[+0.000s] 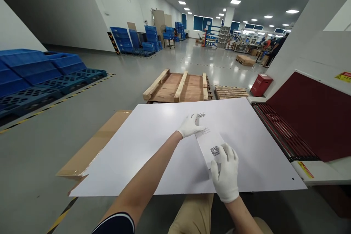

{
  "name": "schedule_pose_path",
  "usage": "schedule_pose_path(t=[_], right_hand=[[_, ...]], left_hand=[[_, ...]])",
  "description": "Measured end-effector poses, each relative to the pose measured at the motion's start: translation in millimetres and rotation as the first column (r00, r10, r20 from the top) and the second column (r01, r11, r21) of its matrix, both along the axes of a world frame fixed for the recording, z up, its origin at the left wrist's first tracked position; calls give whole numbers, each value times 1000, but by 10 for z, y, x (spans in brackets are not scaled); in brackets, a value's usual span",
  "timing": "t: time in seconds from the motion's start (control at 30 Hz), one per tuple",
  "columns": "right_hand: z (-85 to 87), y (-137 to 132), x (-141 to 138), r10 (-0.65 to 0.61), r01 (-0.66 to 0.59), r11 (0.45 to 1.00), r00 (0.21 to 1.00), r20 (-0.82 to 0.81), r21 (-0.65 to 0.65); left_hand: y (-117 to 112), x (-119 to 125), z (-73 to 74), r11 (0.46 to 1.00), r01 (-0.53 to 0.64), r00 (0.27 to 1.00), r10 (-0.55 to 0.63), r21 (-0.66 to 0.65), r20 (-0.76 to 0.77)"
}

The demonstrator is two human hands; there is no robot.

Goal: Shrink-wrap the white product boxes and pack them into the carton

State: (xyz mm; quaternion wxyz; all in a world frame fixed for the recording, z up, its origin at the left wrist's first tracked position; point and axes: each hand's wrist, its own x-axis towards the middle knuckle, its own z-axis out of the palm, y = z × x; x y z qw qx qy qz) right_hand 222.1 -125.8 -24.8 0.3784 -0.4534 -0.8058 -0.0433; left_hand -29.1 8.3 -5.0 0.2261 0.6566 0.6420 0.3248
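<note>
A small white box [208, 142] with a QR code and printed labels lies on a large white board [153, 146] in front of me. My left hand [189, 125], in a white glove, rests on the box's far end with its fingers curled over the edge. My right hand [226, 173], also gloved, grips the box's near end, fingers wrapped over it next to the QR code. Both forearms reach in from the bottom of the view.
A cardboard sheet [95, 146] pokes out under the board's left side. A red roller conveyor and machine [276, 128] stand at the right. Wooden pallets [178, 87] lie ahead on the floor, blue crates and pallets [41, 73] at the left. People stand far back right.
</note>
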Motion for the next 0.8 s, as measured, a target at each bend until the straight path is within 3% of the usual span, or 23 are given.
schedule_pose_path(t=[0.17,0.33,0.43,0.53,0.6,0.67,0.73,0.8], right_hand=[[-56,-7,7,-11,11,1000,1000,0,21],[-62,1,22,-7,7,999,1000,-2,38],[-105,15,33,-5,6,999,1000,-20,40],[-161,-17,-20,-48,52,998,990,-131,26],[-170,-111,-103,-82,85,996,973,-215,5],[-146,-281,-206,-22,23,1000,974,-226,2],[-113,-515,-300,152,-152,988,972,-178,14],[-116,-773,-355,355,-360,933,925,-134,-9]], left_hand=[[-15,-34,18,1000,6,993,-8,20,121],[312,-170,138,999,3,952,13,-51,305],[515,-207,106,992,-77,894,111,-96,433],[546,-206,-29,985,-125,794,172,-120,584],[438,-222,-147,977,-174,710,210,-121,672],[227,-268,-285,962,-237,619,256,-134,743],[-82,-333,-464,943,-284,526,303,-172,795],[-478,-394,-700,925,-287,434,356,-248,827]])
